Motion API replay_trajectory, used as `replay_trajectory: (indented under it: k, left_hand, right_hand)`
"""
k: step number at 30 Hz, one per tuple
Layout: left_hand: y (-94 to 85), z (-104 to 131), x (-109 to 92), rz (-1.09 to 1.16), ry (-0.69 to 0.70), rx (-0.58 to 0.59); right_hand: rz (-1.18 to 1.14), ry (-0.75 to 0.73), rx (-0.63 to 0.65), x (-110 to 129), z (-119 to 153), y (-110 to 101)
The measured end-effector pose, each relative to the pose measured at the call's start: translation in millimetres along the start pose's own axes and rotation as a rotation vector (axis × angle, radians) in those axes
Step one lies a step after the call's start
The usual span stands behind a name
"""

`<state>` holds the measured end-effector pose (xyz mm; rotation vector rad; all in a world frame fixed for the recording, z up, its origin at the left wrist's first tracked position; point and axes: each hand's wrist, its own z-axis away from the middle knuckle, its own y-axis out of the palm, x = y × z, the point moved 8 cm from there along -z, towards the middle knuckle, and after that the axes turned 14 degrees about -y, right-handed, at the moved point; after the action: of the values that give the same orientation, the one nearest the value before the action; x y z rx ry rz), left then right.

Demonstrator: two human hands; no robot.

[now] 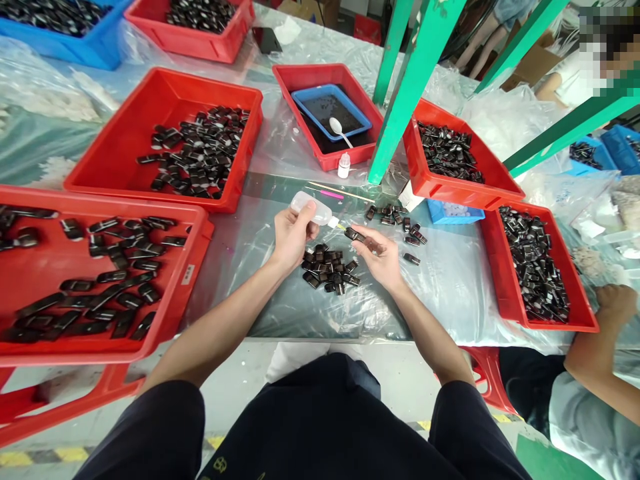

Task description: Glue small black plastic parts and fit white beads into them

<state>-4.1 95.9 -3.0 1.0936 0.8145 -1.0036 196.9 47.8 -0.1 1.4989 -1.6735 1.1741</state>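
Observation:
My left hand [293, 233] is wrapped round a white squeeze bottle [313, 208], tipped so its thin nozzle points right. The nozzle tip meets or nearly meets a small black part [354, 235], pinched between the fingers of my right hand [379, 253]. Just below the hands lies a pile of similar black parts [330, 268] on the plastic-covered table [285, 310]. To the right of the pile, beyond my right hand, more black parts [412, 259] are scattered. A thin wooden stick [345, 193] and a pink tool [331, 194] lie behind the bottle.
Red bins [115, 170] of black parts stand at left and right [583, 313]. A red bin [293, 83] behind holds a blue tray [367, 125] with a spoon [340, 130]; a small bottle [343, 165] stands before it. Green posts [400, 100] rise nearby. A person's arm [607, 347] is at right.

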Motion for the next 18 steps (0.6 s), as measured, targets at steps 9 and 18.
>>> replay_trajectory:
  k: [9, 18]
  left_hand:
    - [-0.3, -1.0, -2.9, -0.007, 0.01, 0.008]
    - [1.3, 3.8, -6.2, -0.011, 0.013, 0.025]
  right_hand:
    - [0.012, -0.009, 0.011, 4.2, 0.7, 1.6]
    - [0.013, -0.016, -0.012, 4.6, 0.0, -1.1]
